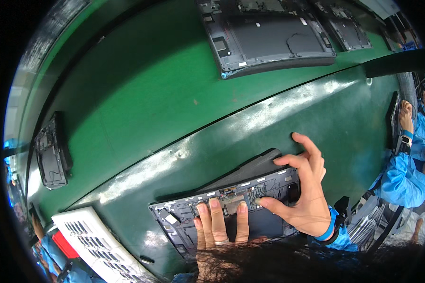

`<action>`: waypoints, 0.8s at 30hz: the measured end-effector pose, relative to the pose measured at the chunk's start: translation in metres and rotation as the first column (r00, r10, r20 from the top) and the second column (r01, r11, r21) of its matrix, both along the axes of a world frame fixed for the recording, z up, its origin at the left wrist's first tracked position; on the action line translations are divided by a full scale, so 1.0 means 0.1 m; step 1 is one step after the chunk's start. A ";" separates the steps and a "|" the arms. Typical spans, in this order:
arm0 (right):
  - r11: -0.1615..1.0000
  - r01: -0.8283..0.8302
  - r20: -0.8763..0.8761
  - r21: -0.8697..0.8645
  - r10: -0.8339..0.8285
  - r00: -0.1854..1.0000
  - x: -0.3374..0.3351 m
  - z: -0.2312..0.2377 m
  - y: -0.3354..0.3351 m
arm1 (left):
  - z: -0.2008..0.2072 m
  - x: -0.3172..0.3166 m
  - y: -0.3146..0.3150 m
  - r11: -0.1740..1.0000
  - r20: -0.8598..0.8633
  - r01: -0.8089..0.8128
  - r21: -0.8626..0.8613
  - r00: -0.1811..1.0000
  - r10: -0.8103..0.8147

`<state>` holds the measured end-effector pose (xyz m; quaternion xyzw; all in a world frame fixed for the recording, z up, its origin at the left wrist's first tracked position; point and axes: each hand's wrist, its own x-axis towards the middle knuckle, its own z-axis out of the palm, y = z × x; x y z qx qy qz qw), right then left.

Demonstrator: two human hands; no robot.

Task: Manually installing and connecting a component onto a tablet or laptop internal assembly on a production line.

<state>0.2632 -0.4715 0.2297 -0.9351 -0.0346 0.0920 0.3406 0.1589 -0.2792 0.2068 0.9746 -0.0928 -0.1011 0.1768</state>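
Observation:
An opened dark device housing [264,226], like a tablet or laptop shell, lies in front of me with its inside facing up. A circuit board [231,200] runs along its far edge. Beneath it a black pad [241,170] sticks out on the far side. My left hand [217,226] lays its outstretched, spread fingers on the board and the housing. My right hand [304,198] is open at the housing's right end, its thumb tip touching the board. The fingers of that hand arch above the far right corner, apart from the thumb. Hair in front hides the housing's near edge.
A white foam tray [82,214] holding several small dark parts stands at the lower left, with a loose black part [147,260] beside it. Other opened housings lie at the far side [278,40] and left [50,155]. Co-workers in blue sleeves [403,181] work at the right.

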 end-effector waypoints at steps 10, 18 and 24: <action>0.965 -0.260 0.191 0.018 0.252 0.949 0.38 0.17 -0.33 | -0.06 0.00 0.01 0.832 -0.041 0.151 0.534 0.987 -0.153; 0.812 0.562 0.242 -0.155 -0.521 0.819 1.93 -0.10 -0.78 | 0.27 0.26 0.46 0.991 0.149 0.087 -0.104 0.986 -0.071; 0.854 0.458 0.249 0.249 -0.513 0.822 2.43 -0.43 -1.13 | 0.07 1.21 1.43 0.997 0.278 -0.014 -0.081 0.960 0.036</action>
